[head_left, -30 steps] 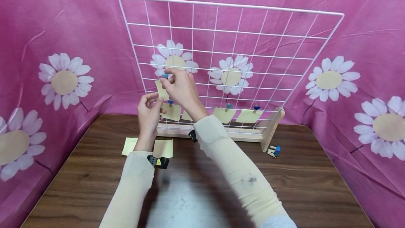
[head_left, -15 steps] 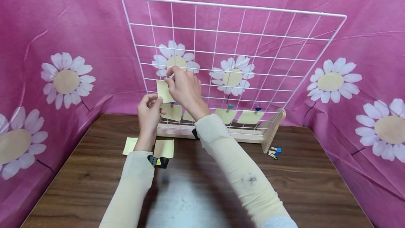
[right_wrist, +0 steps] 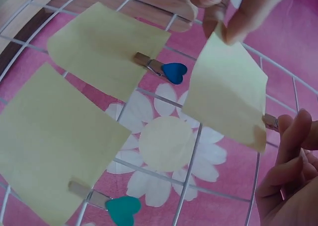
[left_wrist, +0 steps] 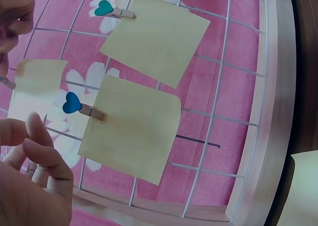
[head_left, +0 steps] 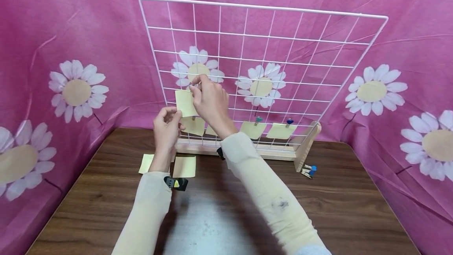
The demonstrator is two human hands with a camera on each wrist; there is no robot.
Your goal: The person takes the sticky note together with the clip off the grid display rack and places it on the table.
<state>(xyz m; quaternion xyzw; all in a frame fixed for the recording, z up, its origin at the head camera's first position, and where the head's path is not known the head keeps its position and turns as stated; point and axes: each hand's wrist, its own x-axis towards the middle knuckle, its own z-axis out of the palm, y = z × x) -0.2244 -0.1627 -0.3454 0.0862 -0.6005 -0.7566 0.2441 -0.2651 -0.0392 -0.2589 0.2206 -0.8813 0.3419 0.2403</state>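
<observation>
My left hand (head_left: 166,131) pinches the lower left corner of a pale yellow sticky note (head_left: 185,103) against the white wire grid (head_left: 244,34). At the note's upper edge my right hand (head_left: 212,103) pinches a small wooden clothespin (right_wrist: 271,121), whose tip meets the paper in the right wrist view; the fingers hide its other end. Whether it also grips a wire I cannot tell. Just below, another sticky note (left_wrist: 131,131) hangs from a clothespin with a blue heart (left_wrist: 72,103); beside it hangs one with a teal-heart clothespin (left_wrist: 117,11).
Two more clipped notes hang lower right on the grid, one marked here (head_left: 282,131). Loose sticky notes (head_left: 185,167) lie on the wooden table (head_left: 336,207) near my left wrist. Spare blue clothespins (head_left: 309,171) lie by the stand's wooden foot (head_left: 306,148).
My right hand has shifted slightly right along the note's top edge, and the blue clothespin head seen earlier is now hidden by its fingers. The left hand keeps its place at the corner.
</observation>
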